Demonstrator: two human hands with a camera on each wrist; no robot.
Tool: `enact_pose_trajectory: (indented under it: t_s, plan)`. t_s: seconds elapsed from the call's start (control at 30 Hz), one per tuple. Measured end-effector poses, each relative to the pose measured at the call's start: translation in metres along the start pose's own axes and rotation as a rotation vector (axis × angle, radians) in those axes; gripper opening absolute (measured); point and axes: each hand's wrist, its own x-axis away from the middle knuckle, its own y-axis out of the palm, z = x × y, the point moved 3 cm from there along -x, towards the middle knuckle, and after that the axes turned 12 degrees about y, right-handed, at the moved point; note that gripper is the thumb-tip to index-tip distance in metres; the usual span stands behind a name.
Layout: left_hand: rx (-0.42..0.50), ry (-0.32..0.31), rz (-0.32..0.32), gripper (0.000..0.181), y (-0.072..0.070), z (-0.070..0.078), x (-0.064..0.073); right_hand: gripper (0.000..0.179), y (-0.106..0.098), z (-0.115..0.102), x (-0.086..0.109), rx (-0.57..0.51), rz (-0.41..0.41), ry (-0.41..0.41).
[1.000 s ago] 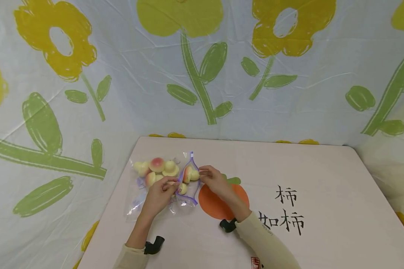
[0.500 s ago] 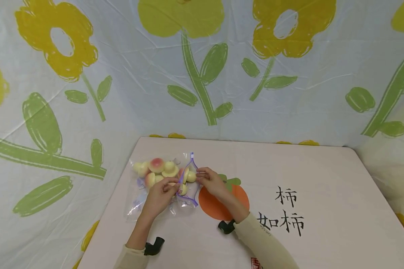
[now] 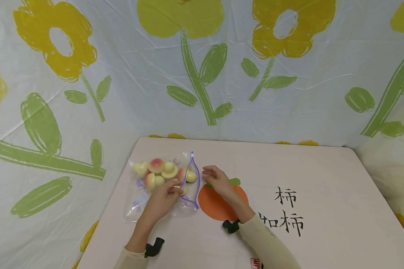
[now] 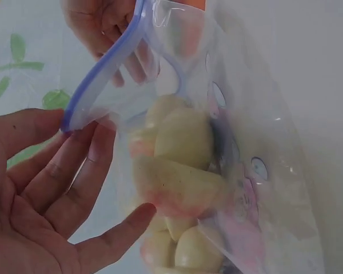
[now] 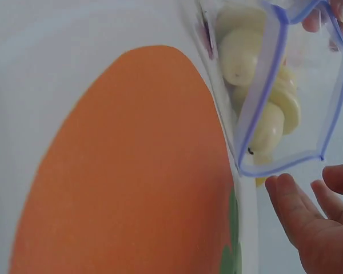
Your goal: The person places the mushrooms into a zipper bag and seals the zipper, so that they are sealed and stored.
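A clear zip bag [image 3: 134,213] with a purple seal [image 5: 274,74] lies at the left of the table, its mouth gaping to the right. Several cream toy mushrooms [image 3: 156,165] with pinkish caps are inside; one mushroom [image 3: 190,176] is just within the mouth. My left hand [image 3: 161,200] pinches the seal between thumb and fingers, plain in the left wrist view, where the little finger rests against the bag's side. Just right of the mouth, apart from the bag, my right hand [image 3: 220,183] holds nothing, its fingers loosely bent.
A pale tabletop [image 3: 323,172] carries a printed orange persimmon [image 3: 219,205] under my right forearm and black characters [image 3: 289,220] to the right. Flower-patterned cloth [image 3: 148,74] hangs behind and at the sides. Black wrist mounts [image 3: 154,247] sit on both wrists.
My right hand pushed a mushroom leftward into the bag's mouth, let it go and drew back to the right. My left hand keeps its pinch on the seal, shifted slightly.
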Motion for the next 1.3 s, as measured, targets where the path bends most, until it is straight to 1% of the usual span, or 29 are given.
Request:
enact_pose_trajectory:
  t_s: [0.07, 0.13, 0.2, 0.3, 0.37, 0.47, 0.53, 0.63, 0.73, 0.83, 0.97, 1.03, 1.1, 1.17, 1.2, 1.3]
  plan:
    - [-0.055, 0.024, 0.004, 0.029, 0.002, 0.004, 0.000, 0.036, -0.003, 0.000, 0.000, -0.008, 0.001, 0.000]
    - [-0.151, 0.050, 0.009, 0.028, 0.005, 0.009, -0.001, 0.036, -0.005, 0.001, 0.000, -0.018, -0.001, -0.001]
    - [-0.255, 0.071, -0.011, 0.027, 0.008, 0.013, -0.001, 0.036, -0.008, 0.001, 0.000, -0.030, 0.002, 0.001]
    - [-0.389, 0.126, -0.056, 0.028, 0.014, 0.018, -0.002, 0.036, -0.011, 0.002, 0.000, -0.038, 0.016, 0.002]
    - [-0.434, 0.158, -0.078, 0.028, 0.018, 0.020, -0.002, 0.036, -0.014, 0.002, 0.001, -0.038, 0.031, 0.003]
    - [-0.449, 0.185, -0.073, 0.029, 0.022, 0.020, -0.003, 0.036, -0.018, 0.002, 0.002, -0.043, 0.045, 0.003]
    - [-0.441, 0.194, -0.066, 0.027, 0.023, 0.019, -0.004, 0.036, -0.020, 0.002, 0.003, -0.041, 0.056, 0.002]
    - [-0.438, 0.193, -0.069, 0.026, 0.026, 0.017, -0.007, 0.035, -0.023, 0.004, 0.004, -0.034, 0.060, 0.013]
    - [-0.464, 0.184, -0.078, 0.025, 0.029, 0.013, -0.010, 0.036, -0.025, 0.004, 0.005, -0.033, 0.055, 0.030]
    - [-0.515, 0.192, -0.074, 0.022, 0.032, 0.011, -0.013, 0.037, -0.026, 0.004, 0.006, -0.040, 0.048, 0.040]
    - [-0.615, 0.253, -0.061, 0.022, 0.038, 0.011, -0.017, 0.037, -0.027, 0.003, 0.006, -0.027, 0.051, 0.037]
    - [-0.664, 0.284, -0.064, 0.024, 0.040, 0.013, -0.018, 0.036, -0.027, -0.006, 0.012, -0.015, 0.050, 0.033]
    - [-0.686, 0.302, -0.066, 0.026, 0.041, 0.016, -0.018, 0.035, -0.027, -0.014, 0.018, -0.006, 0.041, 0.036]
    - [-0.689, 0.289, -0.074, 0.027, 0.039, 0.018, -0.019, 0.035, -0.027, -0.015, 0.017, -0.004, 0.036, 0.048]
    - [-0.676, 0.279, -0.074, 0.027, 0.038, 0.019, -0.019, 0.035, -0.027, -0.016, 0.018, -0.006, 0.037, 0.042]
    - [-0.626, 0.240, -0.078, 0.024, 0.030, 0.023, -0.024, 0.037, -0.029, -0.004, 0.008, -0.022, 0.042, 0.046]
